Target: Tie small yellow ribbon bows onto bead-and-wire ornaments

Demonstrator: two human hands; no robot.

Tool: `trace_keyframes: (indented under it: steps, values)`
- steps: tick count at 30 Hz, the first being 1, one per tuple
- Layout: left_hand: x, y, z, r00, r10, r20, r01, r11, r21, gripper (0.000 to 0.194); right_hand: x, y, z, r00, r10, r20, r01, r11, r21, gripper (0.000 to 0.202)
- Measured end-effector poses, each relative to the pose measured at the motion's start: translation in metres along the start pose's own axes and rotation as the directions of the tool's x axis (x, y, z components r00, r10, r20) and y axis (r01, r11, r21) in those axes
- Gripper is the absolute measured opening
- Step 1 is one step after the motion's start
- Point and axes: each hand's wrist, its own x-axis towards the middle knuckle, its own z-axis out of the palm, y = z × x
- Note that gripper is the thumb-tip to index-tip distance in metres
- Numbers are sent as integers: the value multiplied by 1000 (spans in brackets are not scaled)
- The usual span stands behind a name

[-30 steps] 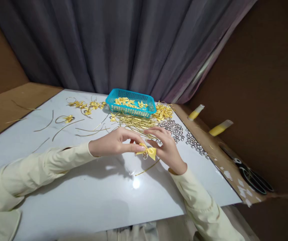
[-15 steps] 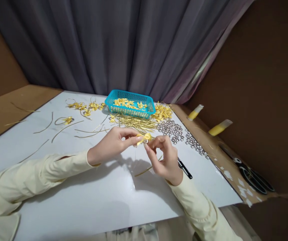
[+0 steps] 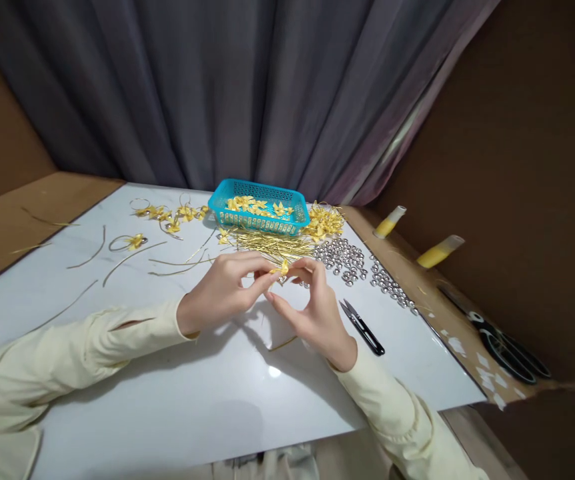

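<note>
A small yellow ribbon flower with a silvery bead at its underside is held up over the white board. My left hand pinches it from the left between thumb and fingers. From the right, the curled fingers of my right hand touch the flower's edge, thumb apart below; whether they grip it is partly hidden. Just beyond my hands lies a bundle of gold wire pieces. Thread snips rest to the right of my right hand.
A turquoise basket of yellow flowers stands at the back. Silver beads are heaped right of the wires. Finished-looking flowers and loose wires lie left. Black scissors and two yellow tubes sit along the right edge.
The flower has turned edge-on between my fingers. My right hand has shifted slightly left, with its thumb lower, uncovering the whole of the snips.
</note>
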Motion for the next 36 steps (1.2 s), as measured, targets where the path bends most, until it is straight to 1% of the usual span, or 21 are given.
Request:
trace_keyframes:
  steps: [1, 3, 5, 6, 8, 10, 12, 14, 15, 16, 17, 18, 19, 20, 22, 24, 27, 30, 32, 34, 36]
  values:
    - [-1, -2, 1, 996, 89, -23, -88, 995, 43, 14, 1, 0, 2, 992, 115, 44, -120, 982, 147, 42]
    - [-3, -7, 3, 971, 235, -42, -228, 965, 131, 15, 2, 0, 4, 946, 272, 175, -322, 850, 417, 44]
    - [-2, -13, 3, 951, 308, -30, -292, 924, 246, 16, 4, -2, 2, 898, 314, 307, -439, 681, 587, 41]
    - [-1, -17, 2, 948, 317, -8, -300, 903, 308, 17, 5, -3, -1, 884, 308, 352, -467, 620, 630, 39]
    - [2, -22, -1, 957, 282, 70, -287, 877, 386, 20, 8, -4, -8, 880, 286, 379, -474, 577, 665, 36]
    - [7, -24, -4, 971, 200, 130, -234, 899, 370, 22, 11, -1, -16, 901, 283, 330, -435, 599, 672, 33]
    - [11, -23, -7, 978, 71, 194, -123, 955, 271, 24, 14, 4, -23, 919, 303, 253, -394, 664, 636, 30]
    - [15, -18, -10, 951, -96, 295, 59, 990, 130, 25, 15, 11, -26, 944, 311, 114, -325, 805, 497, 24]
    - [16, -16, -12, 926, -172, 337, 158, 985, 69, 25, 15, 13, -26, 960, 280, 7, -264, 896, 358, 19]
    - [17, -14, -13, 903, -228, 365, 237, 971, 22, 26, 14, 15, -26, 973, 208, -105, -188, 967, 172, 14]
    - [18, -12, -13, 885, -271, 378, 299, 954, -15, 27, 13, 16, -24, 976, 97, -194, -105, 994, -31, 11]
    - [19, -10, -14, 878, -300, 374, 339, 940, -41, 27, 11, 15, -22, 971, -32, -236, -19, 977, -212, 10]
    - [19, -9, -14, 876, -319, 362, 364, 929, -62, 27, 10, 13, -20, 962, -152, -229, 66, 937, -342, 13]
    - [18, -8, -13, 878, -332, 345, 380, 922, -80, 27, 8, 11, -17, 951, -248, -187, 153, 897, -414, 16]
    - [17, -7, -12, 886, -345, 311, 394, 912, -110, 26, 4, 7, -10, 927, -368, -75, 303, 850, -432, 19]
    - [16, -6, -11, 893, -343, 290, 393, 910, -133, 25, 1, 5, -3, 914, -405, 0, 372, 840, -396, 16]
    - [15, -6, -10, 900, -341, 271, 386, 913, -133, 23, -2, 8, 2, 935, -353, 21, 341, 887, -312, 10]
    - [14, -6, -10, 904, -340, 260, 381, 916, -126, 24, -3, 13, 2, 957, -288, 30, 287, 930, -232, 22]
    - [14, -6, -11, 903, -340, 262, 383, 914, -133, 24, -2, 14, 1, 962, -271, 42, 273, 936, -222, 27]
    - [14, -5, -11, 903, -341, 261, 385, 912, -142, 24, -2, 13, 0, 965, -257, 47, 262, 944, -202, 28]
    - [14, -5, -10, 910, -332, 250, 375, 914, -152, 24, -1, 9, 0, 980, -194, 40, 197, 974, -113, 25]
